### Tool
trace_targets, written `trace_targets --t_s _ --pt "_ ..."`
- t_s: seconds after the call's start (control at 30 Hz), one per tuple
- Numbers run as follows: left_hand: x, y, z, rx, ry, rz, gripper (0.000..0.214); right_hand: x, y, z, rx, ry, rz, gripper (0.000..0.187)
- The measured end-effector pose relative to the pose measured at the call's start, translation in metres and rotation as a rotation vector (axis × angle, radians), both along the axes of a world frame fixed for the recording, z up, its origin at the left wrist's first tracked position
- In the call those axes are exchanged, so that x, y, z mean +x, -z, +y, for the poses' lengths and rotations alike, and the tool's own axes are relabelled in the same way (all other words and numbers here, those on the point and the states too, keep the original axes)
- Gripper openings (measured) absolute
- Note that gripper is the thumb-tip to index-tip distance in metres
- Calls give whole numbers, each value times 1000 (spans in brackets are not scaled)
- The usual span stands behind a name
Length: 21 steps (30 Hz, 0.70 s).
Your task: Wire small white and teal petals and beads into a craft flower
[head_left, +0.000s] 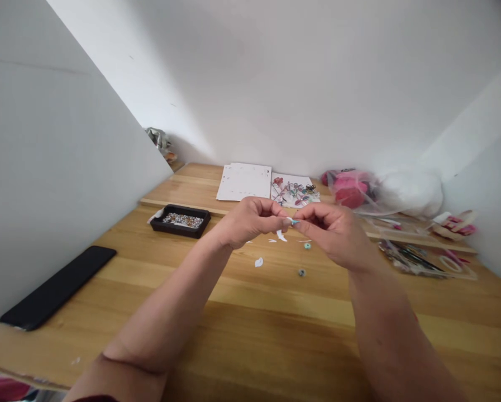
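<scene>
Over the middle of the wooden table, my left hand (255,220) and my right hand (332,229) meet with thumbs and fingertips pinched. Between them is a small white and blue piece (292,221), too small to name and partly covered by the fingers. On the wood below lie a white leaf-shaped cutout (259,262), another white scrap (281,235) and a thin white sliver (272,240). A tiny turquoise piece (307,245) and a small grey round piece (302,273) rest nearer my right hand.
To the left sit a black tray of beads (180,220) and a long black flat object (60,286). White sheets (246,181) and a sheet with coloured flower shapes (295,191) lie at the back. Plastic bags (354,188) and a pouch of tools (421,261) occupy the right side.
</scene>
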<state>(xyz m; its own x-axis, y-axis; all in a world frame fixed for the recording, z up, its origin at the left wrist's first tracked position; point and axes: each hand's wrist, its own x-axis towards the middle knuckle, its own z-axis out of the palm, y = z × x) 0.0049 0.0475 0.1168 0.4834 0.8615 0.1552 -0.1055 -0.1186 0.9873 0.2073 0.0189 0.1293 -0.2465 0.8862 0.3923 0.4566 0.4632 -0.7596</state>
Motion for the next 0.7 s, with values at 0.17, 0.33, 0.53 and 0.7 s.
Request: trace_targets --t_s 0.17,0.33,0.53,0.7 --pt "1 4 5 21 -113 -86 20 -6 2 -3 -10 -22 2 18" --pt "2 5 5 71 -176 -44 20 -10 0 -11 100 35 -74 13" --pt "3 4 2 143 -226 108 15 -13 -7 -18 320 70 -182 11" --pt "3 4 -1 189 -137 197 13 -7 -12 -23 383 102 -244 9"
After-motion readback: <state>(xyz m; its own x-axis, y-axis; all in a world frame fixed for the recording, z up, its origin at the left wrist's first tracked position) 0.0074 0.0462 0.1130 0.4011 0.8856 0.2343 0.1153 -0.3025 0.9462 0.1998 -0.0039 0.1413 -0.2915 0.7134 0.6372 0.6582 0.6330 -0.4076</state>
